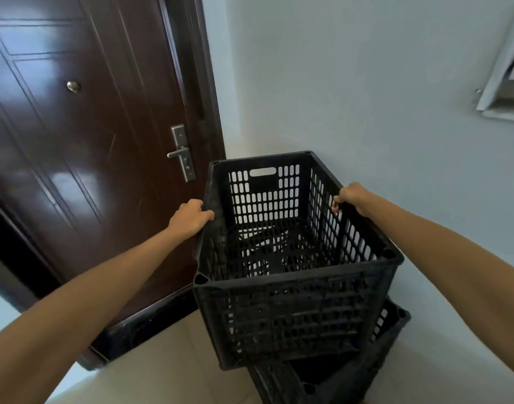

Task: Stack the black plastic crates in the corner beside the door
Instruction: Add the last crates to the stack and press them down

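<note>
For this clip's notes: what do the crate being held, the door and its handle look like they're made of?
Upper crate: moulded black plastic, matte and scuffed, with slotted walls; both the left hand and right hand grip its rim. Door: dark brown with a glossy finish that shows reflections and pressed panels, probably painted metal, possibly lacquered wood. Handle: brushed silver metal.

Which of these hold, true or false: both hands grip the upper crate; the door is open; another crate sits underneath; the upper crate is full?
1. Both hands grip the upper crate: true. The left hand and right hand hold the long rims of the upper crate.
2. The door is open: false. The door is closed.
3. Another crate sits underneath: true, the lower crate.
4. The upper crate is full: false, it is empty.
</note>
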The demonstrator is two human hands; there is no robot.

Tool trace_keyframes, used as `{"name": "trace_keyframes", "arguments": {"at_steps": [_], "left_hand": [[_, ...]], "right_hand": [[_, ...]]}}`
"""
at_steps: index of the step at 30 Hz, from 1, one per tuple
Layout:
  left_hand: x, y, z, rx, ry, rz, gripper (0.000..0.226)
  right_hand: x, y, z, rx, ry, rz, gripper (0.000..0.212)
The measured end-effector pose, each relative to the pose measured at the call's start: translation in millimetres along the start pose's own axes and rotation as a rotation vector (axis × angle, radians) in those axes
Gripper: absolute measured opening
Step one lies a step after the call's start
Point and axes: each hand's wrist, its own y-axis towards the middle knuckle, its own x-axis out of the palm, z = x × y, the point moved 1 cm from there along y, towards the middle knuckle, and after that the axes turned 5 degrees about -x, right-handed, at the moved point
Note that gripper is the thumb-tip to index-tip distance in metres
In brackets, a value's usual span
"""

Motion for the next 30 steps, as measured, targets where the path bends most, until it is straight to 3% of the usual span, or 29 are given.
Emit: {"name": "trace_keyframes", "arguments": {"at_steps": [2,4,7,10,15,17,20,22,24,26,28,30], "left_hand": [[8.8,-5.6,11.0,-0.014,-0.004,0.007,0.013],[18.4,-11.9,19.7,-0.030,-0.028,-0.015,0.020],[34.7,-20.3,32.3,-0.031,-0.059,-0.060,0.012],[50.2,-24.3,38.2,-0.017,-0.066,-0.073,0.015],[60.9,-33.5,44.7,0.030,-0.032,-0.084,0.035],[53.5,-38.5,48.2,0.077,0.227,-0.066,0.046],[44.5,-45.2,55.0,0.219,0.907,0.210,0.073],[48.3,-46.5,56.8,0.398,1.083,0.356,0.076],[57.1,-47.7,57.5,0.619,1.020,0.313,0.069],[65.6,-52.5,56.2,0.801,0.758,0.094,0.064],[73.9,-58.4,47.1,0.812,0.471,-0.075,0.069],[82.3,-59.6,37.0,0.829,0.323,-0.020,0.069]], "right_hand": [[-10.8,8.5,2.2,0.001,0.000,-0.033,0.014],[-23.0,15.6,5.4,-0.005,-0.051,-0.073,0.005],[-42.5,26.7,9.1,-0.031,-0.131,-0.134,0.019],[-55.7,35.3,11.0,-0.054,-0.195,-0.148,0.009],[-68.3,45.8,18.5,-0.137,-0.473,-0.154,0.037],[-71.4,41.9,23.2,-0.183,-0.594,-0.159,0.050],[-75.1,30.7,31.6,-0.288,-0.767,-0.129,0.058],[-76.4,22.7,38.0,-0.345,-0.843,-0.097,0.057],[-78.4,15.2,45.3,-0.361,-0.903,-0.072,0.054],[-81.0,6.9,51.8,-0.355,-0.935,-0.054,0.053],[-82.8,0.7,56.4,-0.360,-0.952,-0.038,0.053],[-84.3,-3.3,60.1,-0.371,-0.961,-0.016,0.052]]}}
